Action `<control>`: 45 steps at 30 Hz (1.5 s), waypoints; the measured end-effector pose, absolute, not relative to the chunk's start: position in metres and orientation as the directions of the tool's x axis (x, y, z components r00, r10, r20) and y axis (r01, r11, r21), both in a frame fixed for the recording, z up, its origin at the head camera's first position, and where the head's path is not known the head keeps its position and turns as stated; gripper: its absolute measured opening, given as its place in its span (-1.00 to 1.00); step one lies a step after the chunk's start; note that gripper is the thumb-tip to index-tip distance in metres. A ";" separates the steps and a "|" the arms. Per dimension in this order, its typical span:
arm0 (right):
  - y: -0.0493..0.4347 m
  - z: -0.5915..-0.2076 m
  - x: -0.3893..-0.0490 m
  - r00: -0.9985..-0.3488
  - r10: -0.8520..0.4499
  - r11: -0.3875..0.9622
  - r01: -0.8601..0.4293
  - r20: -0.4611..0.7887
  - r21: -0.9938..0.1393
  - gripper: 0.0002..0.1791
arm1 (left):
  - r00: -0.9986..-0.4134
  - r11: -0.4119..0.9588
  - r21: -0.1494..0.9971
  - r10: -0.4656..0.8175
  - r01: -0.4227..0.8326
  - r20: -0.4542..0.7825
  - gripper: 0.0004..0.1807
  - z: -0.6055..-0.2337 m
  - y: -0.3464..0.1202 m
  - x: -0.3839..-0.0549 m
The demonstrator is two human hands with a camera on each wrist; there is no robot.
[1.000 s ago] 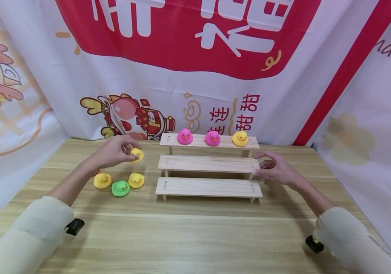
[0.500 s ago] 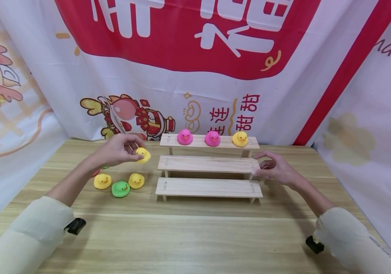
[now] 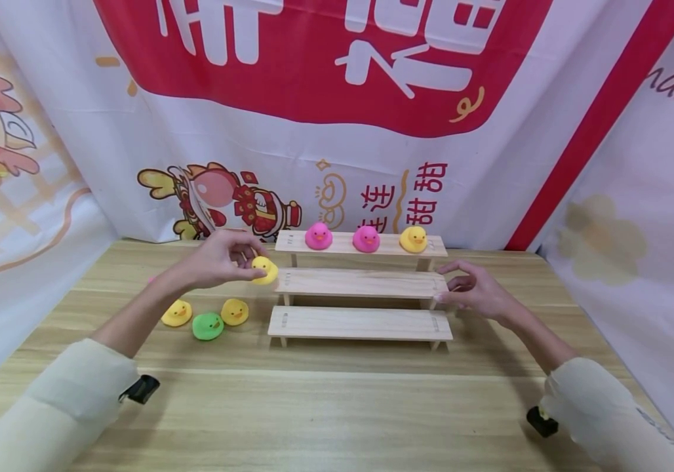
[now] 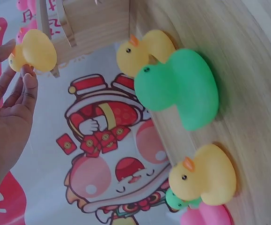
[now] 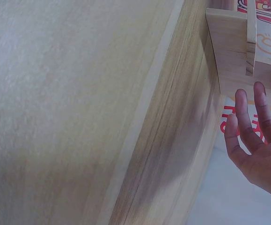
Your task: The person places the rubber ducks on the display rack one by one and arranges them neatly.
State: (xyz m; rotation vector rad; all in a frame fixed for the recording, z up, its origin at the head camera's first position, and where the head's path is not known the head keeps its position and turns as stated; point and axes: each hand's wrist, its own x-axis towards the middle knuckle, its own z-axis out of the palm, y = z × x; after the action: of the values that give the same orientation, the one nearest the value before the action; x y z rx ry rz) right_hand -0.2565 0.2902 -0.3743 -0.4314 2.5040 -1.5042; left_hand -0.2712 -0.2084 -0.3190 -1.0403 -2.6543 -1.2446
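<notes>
In the head view my left hand (image 3: 219, 260) pinches a yellow rubber duck (image 3: 265, 270) between thumb and fingers, beside the left end of the middle step of a three-tier wooden display rack (image 3: 360, 282). The left wrist view shows this duck (image 4: 39, 50) at the fingertips, above the table. At the rack's right end, my right hand (image 3: 477, 293) holds the middle step's end with thumb and index finger. Its other fingers (image 5: 261, 112) extend loosely near the rack's side. On the top step sit two pink ducks (image 3: 318, 236) and a yellow duck (image 3: 413, 239).
Left of the rack, a green duck (image 3: 208, 326) and two yellow ducks (image 3: 235, 312) rest on the wooden table (image 3: 337, 406). Another green duck (image 4: 175, 199) and a pink one (image 4: 205, 215) lie beyond them. A printed cloth (image 3: 290, 151) hangs behind.
My left hand has moved right with the yellow duck, from above the loose ducks to the rack's left end. My right hand has stayed at the rack's right end.
</notes>
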 end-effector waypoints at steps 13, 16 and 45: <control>0.290 -0.375 -0.256 -0.941 -0.339 0.448 -0.152 -0.010 -0.881 -0.41 | -0.762 0.426 0.703 0.595 0.570 0.257 -0.74 -0.315 -0.182 -0.269; 0.290 -0.375 -0.256 -0.942 -0.334 0.451 -0.149 -0.012 -0.880 -0.41 | -0.759 0.415 0.710 0.598 0.568 0.258 -0.74 -0.317 -0.175 -0.269; 0.288 -0.375 -0.256 -0.946 -0.324 0.474 -0.143 -0.021 -0.869 -0.40 | -0.740 0.376 0.716 0.607 0.588 0.289 -0.73 -0.316 -0.127 -0.271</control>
State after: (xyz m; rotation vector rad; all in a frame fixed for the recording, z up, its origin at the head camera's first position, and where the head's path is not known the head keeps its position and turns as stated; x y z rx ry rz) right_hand -0.2563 0.2883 -0.3746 -0.4062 2.5355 -1.4683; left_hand -0.2713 -0.1265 -0.3165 -1.1403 -2.6244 -1.3503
